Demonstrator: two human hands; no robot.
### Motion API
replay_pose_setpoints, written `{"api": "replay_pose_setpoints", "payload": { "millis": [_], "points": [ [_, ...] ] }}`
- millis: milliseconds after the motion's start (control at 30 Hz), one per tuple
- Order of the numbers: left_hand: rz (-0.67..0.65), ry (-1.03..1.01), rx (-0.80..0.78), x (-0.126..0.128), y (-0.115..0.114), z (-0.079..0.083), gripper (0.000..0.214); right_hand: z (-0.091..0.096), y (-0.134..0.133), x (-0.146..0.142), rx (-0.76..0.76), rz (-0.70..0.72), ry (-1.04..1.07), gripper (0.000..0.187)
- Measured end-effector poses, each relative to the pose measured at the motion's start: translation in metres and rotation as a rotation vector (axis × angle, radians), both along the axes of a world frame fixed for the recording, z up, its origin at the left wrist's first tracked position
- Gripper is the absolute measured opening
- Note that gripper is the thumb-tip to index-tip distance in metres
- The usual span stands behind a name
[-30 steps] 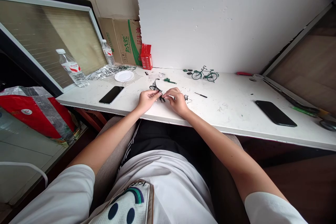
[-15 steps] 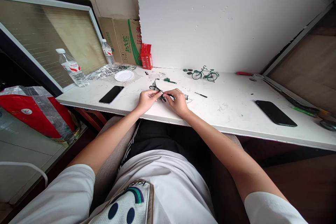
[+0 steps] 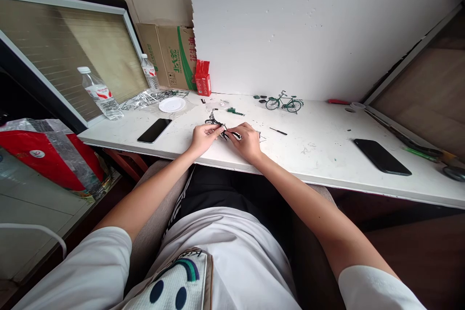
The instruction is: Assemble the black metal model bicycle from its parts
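A small black model bicycle (image 3: 212,119) is between my hands near the front edge of the table, its handlebar end tipped up and to the left. My left hand (image 3: 204,140) pinches its frame between thumb and fingers. Close beside it, my right hand (image 3: 247,143) has its thumb and fingertips closed at the bicycle's other end, partly hiding it. Whether a separate tiny part is in those fingertips I cannot make out. A thin dark screwdriver (image 3: 278,131) lies to the right. Behind my hands lies a green piece (image 3: 235,111).
A green model bicycle (image 3: 284,102) stands at the back. Phones lie left (image 3: 154,130) and right (image 3: 382,157). A white plate (image 3: 172,104), a water bottle (image 3: 100,93), a red box (image 3: 203,78) and a cardboard box (image 3: 174,55) are on the left.
The handlebar end of the black model bicycle has shifted slightly left. Both hands stay almost in place, with small finger movements on the right.
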State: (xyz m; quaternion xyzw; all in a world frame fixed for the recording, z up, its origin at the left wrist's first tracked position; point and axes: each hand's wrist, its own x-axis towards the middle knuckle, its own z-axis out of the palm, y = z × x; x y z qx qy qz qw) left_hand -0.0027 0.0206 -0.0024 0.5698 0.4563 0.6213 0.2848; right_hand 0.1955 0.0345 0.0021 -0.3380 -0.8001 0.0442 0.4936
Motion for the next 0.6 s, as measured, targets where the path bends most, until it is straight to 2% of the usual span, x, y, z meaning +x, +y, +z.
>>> {"api": "replay_pose_setpoints", "payload": {
  "millis": [367,600],
  "points": [
    [-0.023,0.015,0.013,0.0009,-0.0034,0.0032,0.042,0.0074,-0.0073,0.0008,0.065,-0.015,-0.061,0.025],
    [-0.037,0.017,0.017,0.0009,-0.0035,0.0031,0.042,0.007,-0.0076,0.0006,0.054,-0.003,-0.06,0.026]
  ]
}}
